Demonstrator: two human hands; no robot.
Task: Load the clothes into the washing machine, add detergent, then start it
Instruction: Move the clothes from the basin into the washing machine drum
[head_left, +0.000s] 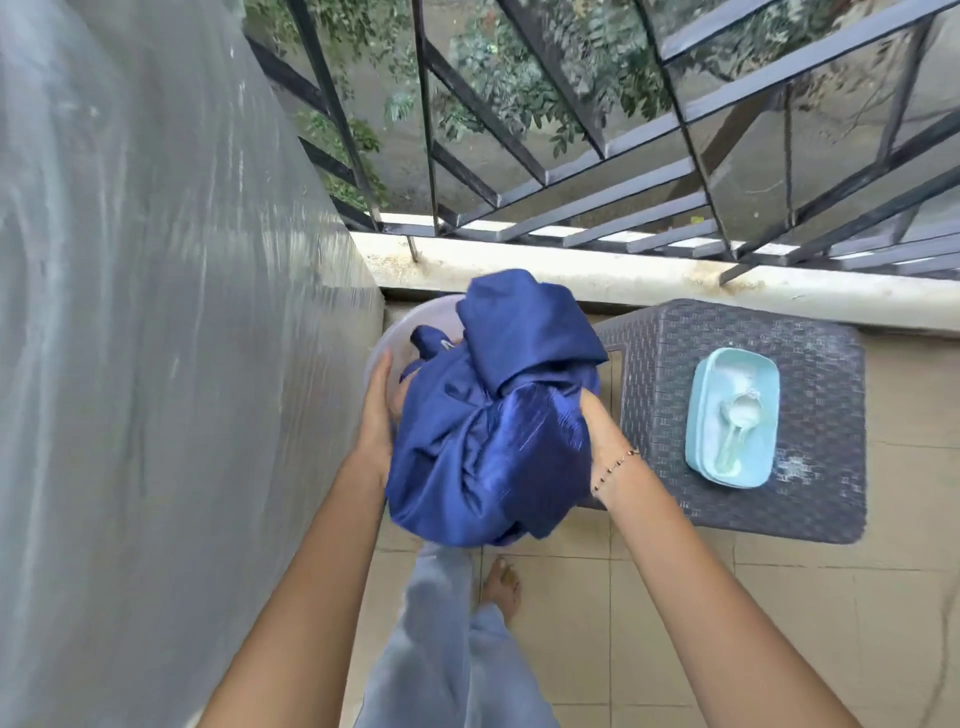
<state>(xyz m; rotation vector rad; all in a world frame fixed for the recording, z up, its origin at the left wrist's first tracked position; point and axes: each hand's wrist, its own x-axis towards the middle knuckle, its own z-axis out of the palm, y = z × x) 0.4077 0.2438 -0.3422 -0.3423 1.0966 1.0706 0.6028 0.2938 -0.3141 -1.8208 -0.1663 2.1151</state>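
A bundle of shiny blue cloth (488, 415) fills a pale translucent basin (400, 327) that I hold up in front of me. My left hand (376, 410) lies against the basin's left rim, fingers straight along it. My right hand (597, 431) is at the bundle's right side, its fingers tucked under the cloth and hidden. A light blue tub of white detergent powder (733, 415) with a scoop (735, 421) in it sits on a dark woven-pattern stool (810, 499) to the right. The washing machine is not clearly visible.
A large surface covered in grey plastic sheet (156, 338) fills the left side. A black metal railing (623, 197) above a white ledge (597, 275) closes off the balcony ahead. Beige floor tiles (649, 623) and my bare foot (501, 582) are below.
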